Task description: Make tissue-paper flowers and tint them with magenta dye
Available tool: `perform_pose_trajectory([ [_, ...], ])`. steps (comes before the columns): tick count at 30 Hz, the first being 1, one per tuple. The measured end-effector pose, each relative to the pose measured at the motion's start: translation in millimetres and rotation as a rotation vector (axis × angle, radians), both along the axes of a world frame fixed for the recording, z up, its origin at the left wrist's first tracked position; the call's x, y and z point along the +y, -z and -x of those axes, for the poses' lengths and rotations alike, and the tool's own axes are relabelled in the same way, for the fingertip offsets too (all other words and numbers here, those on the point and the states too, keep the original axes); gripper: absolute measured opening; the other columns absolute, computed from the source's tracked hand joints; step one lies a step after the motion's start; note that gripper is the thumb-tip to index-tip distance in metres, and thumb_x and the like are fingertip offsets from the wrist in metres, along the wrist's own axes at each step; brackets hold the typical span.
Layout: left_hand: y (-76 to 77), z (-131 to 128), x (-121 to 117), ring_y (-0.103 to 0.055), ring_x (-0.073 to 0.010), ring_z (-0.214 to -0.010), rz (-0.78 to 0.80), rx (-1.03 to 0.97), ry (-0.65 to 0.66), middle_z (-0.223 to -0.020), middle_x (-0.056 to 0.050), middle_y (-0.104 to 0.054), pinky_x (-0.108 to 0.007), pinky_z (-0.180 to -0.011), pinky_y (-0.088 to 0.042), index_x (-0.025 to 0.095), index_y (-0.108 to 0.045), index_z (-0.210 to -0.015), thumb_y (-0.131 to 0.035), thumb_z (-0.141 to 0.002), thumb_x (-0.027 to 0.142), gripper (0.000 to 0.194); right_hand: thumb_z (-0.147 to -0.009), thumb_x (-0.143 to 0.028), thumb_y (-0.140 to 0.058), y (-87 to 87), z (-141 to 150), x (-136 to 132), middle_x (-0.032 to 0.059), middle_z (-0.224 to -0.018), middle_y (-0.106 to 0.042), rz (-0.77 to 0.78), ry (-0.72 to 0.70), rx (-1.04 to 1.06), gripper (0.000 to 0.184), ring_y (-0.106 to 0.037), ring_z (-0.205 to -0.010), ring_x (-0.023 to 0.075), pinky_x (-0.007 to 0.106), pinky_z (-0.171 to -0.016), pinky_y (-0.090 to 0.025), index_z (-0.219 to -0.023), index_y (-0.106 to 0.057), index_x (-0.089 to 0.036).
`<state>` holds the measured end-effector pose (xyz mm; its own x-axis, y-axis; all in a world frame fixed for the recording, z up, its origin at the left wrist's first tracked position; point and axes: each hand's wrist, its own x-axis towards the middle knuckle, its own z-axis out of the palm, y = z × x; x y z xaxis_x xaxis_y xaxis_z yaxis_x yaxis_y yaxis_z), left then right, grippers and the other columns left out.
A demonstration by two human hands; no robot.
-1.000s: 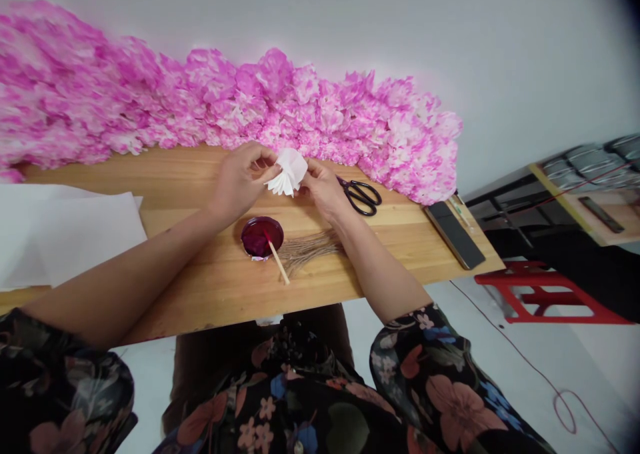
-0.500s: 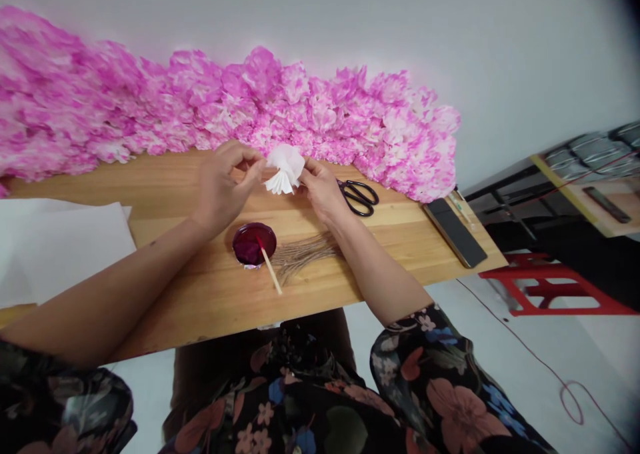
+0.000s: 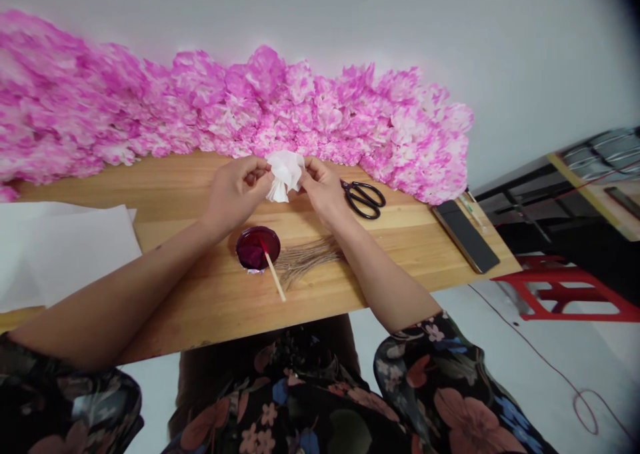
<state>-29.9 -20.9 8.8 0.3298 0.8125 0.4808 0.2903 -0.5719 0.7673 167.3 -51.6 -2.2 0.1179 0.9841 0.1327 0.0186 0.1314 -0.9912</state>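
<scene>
A white pleated paper flower [image 3: 286, 171] is held up over the wooden table between my two hands. My left hand [image 3: 237, 191] pinches its left edge with thumb and fingers. On the other side my right hand [image 3: 324, 191] grips it, fingers partly hidden behind the paper. Below the hands sits a shallow round dish of dark red-purple liquid [image 3: 253, 246], with a wooden stick [image 3: 276, 277] leaning on its rim, its tip stained red. Thin brown twine strands [image 3: 313, 257] lie to the right of the dish, running under my right forearm. Black-handled scissors [image 3: 364, 199] rest just beyond my right hand.
A long heap of pink and white paper flowers [image 3: 320, 104] lines the table's back edge. White paper sheets [image 3: 65, 247] lie at left. A dark phone [image 3: 466, 236] lies near the right end of the table [image 3: 210, 321]. A red stool [image 3: 575, 294] stands on the floor beyond.
Half a second ago my left hand had moved slightly away from the paper flower; now it pinches the left edge again. The petals look more spread. The view has shifted slightly.
</scene>
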Motion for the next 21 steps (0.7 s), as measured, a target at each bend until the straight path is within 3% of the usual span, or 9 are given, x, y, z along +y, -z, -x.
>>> perform_pose_trajectory([
  [9,1.7,-2,-1,-0.061,-0.0194,-0.068,0.007,0.034,0.007,-0.074,0.001,-0.071,-0.033,-0.064,-0.045,0.026,-0.074,-0.085,-0.068,-0.091,0.030,0.009,-0.084,-0.082,-0.084,-7.9,4,-8,-0.0019,-0.080,-0.061,0.014,-0.036,-0.005,0.060,-0.055,-0.078,0.0155,0.028,-0.070,-0.048,-0.086,-0.066,-0.025],
  [17,0.3,-2,-2,-0.061,-0.0209,-0.069,-0.070,0.052,-0.006,-0.074,0.000,-0.071,-0.037,-0.068,-0.045,0.029,-0.073,-0.082,-0.066,-0.091,0.031,0.012,-0.091,-0.076,-0.082,1.2,4,-5,-0.0011,-0.083,-0.064,0.014,0.031,0.048,0.052,-0.058,-0.078,0.0158,0.029,-0.071,-0.051,-0.091,-0.067,-0.026],
  [21,-1.3,0,0,-0.063,-0.0241,-0.075,-0.189,0.131,-0.015,-0.077,-0.001,-0.074,-0.041,-0.078,-0.048,0.031,-0.075,-0.084,-0.067,-0.094,0.036,0.014,-0.092,-0.075,-0.081,5.3,4,-2,-0.0014,-0.084,-0.064,0.039,0.074,0.078,0.051,-0.058,-0.079,0.0157,0.029,-0.071,-0.051,-0.094,-0.067,-0.026],
])
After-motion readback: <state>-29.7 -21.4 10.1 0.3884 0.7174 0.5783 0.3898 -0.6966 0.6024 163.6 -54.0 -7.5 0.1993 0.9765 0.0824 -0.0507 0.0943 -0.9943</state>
